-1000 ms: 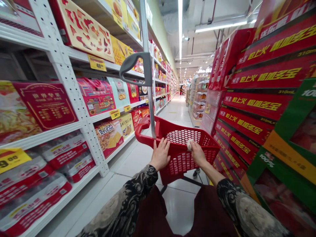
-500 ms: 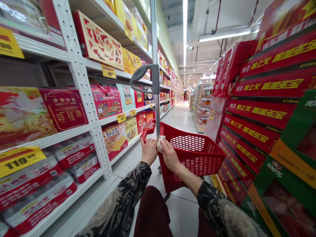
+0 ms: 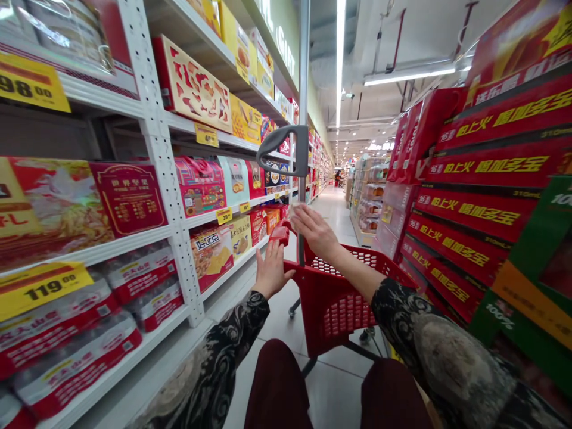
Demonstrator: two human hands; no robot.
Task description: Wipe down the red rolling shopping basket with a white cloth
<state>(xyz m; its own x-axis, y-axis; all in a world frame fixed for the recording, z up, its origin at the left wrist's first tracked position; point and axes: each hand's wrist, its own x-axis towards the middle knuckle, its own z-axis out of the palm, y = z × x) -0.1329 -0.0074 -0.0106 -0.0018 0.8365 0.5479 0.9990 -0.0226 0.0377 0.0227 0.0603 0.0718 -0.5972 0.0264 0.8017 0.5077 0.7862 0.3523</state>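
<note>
A red plastic shopping cart (image 3: 308, 310) with a basket of pierced walls stands before my knees. From it rises a grey metal pole (image 3: 304, 77) with a grey loop handle (image 3: 286, 152). My right hand (image 3: 317, 233) is against the pole below that loop, its fingers pressed together over a crumpled white cloth (image 3: 294, 210) that is mostly covered. Lower and to the left, my left hand (image 3: 271, 271) has its fingers stretched out, with their tips at the cart's red handle (image 3: 280, 234); it holds nothing.
White shelves (image 3: 154, 149) with boxed goods and yellow price tags line the left side. Stacked red drink cartons (image 3: 473, 208) and green boxes (image 3: 504, 316) rise close on the right. A tiled aisle (image 3: 333, 205) runs ahead between them.
My right hand has slid the cloth upward along the pole. The left hand has let go of its closed grip near the pole's base and spread its fingers. The cart looks slightly shifted in view.
</note>
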